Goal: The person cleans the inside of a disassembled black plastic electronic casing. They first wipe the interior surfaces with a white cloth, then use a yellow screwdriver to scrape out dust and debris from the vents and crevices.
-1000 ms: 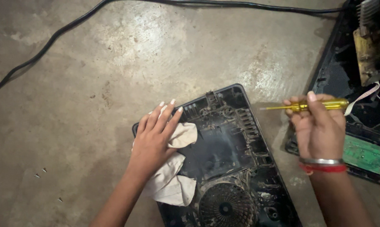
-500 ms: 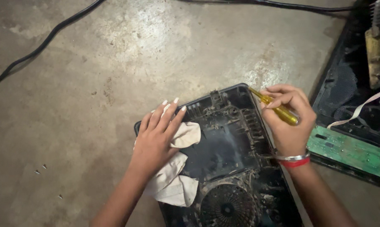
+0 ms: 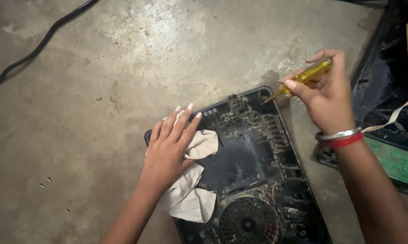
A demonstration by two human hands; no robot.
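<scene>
Black plastic casing, dusty and ribbed inside, is lying open on a concrete floor in the lower middle of the frame, with a round fan grille at its lower end. The left hand is lying flat, fingers spread, pressing a pale cloth onto the casing's left edge; it is open, not gripping. The right hand, in the upper right of the frame, is closing its grip around the yellow handle of a screwdriver, thumb and fingers pinched on it. The screwdriver is slanting down to the left, its metal tip touching the casing's upper right corner. A silver bangle and a red one are circling that wrist. A black cable is curving across the upper left. A green circuit board and another dark housing are sitting at the right edge. A few small screws are lying at the lower left.
</scene>
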